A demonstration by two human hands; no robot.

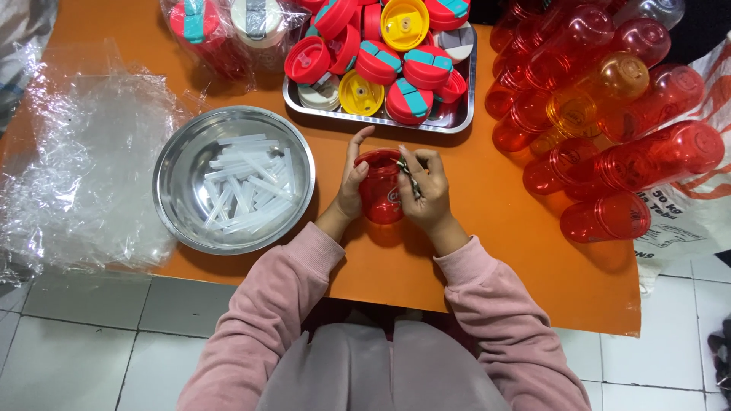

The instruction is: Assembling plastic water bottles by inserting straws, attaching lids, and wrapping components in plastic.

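A red translucent plastic bottle stands upright on the orange table in front of me. My left hand wraps its left side, fingers reaching up over the rim. My right hand rests against the bottle's right side and pinches a small striped piece over the bottle's mouth. What that piece is cannot be made out.
A round steel bowl with several clear plastic straws sits to the left. A steel tray of red, yellow and white lids stands behind. Many red and orange bottles lie piled at the right. Crumpled clear plastic wrap covers the left.
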